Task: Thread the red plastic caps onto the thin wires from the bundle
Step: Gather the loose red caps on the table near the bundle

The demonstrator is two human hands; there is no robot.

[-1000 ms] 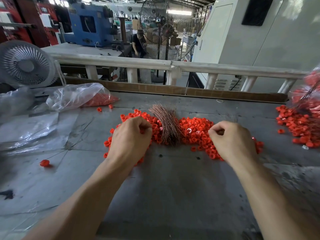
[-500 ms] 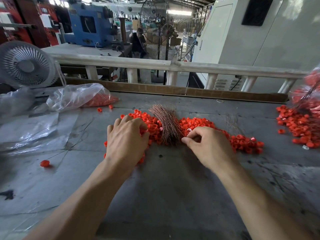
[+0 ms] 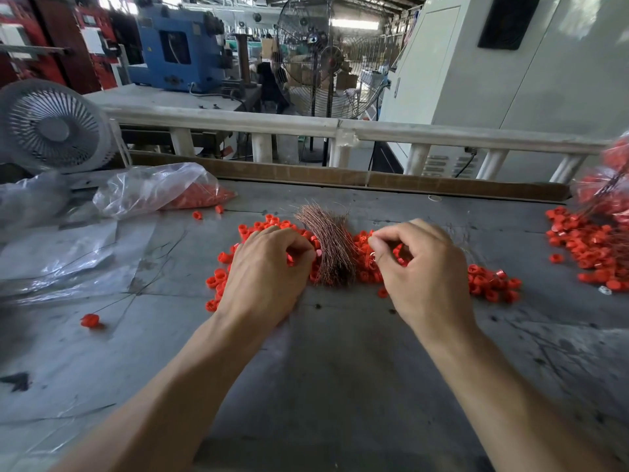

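A bundle of thin copper-coloured wires [image 3: 329, 247] lies on the grey table, fanned out toward the far side. Loose red plastic caps [image 3: 490, 284] are heaped on both sides of it. My left hand [image 3: 269, 277] rests on the caps just left of the bundle, fingers curled; red caps show under the fingertips, but a grip is not visible. My right hand [image 3: 422, 270] is just right of the bundle, thumb and forefinger pinched together near the wires. Whether a wire or a cap sits in that pinch is too small to tell.
A clear plastic bag with red caps [image 3: 160, 190] lies at the back left, by a small white fan [image 3: 51, 126]. More caps on wires [image 3: 592, 247] pile at the right edge. One cap on a wire [image 3: 90, 320] lies front left. A white railing [image 3: 340, 127] bounds the table's far side.
My right hand swept from right of the pile to the bundle's base, then rose slightly with fingers pinched. My left hand's fingers opened briefly, then curled again on the caps.
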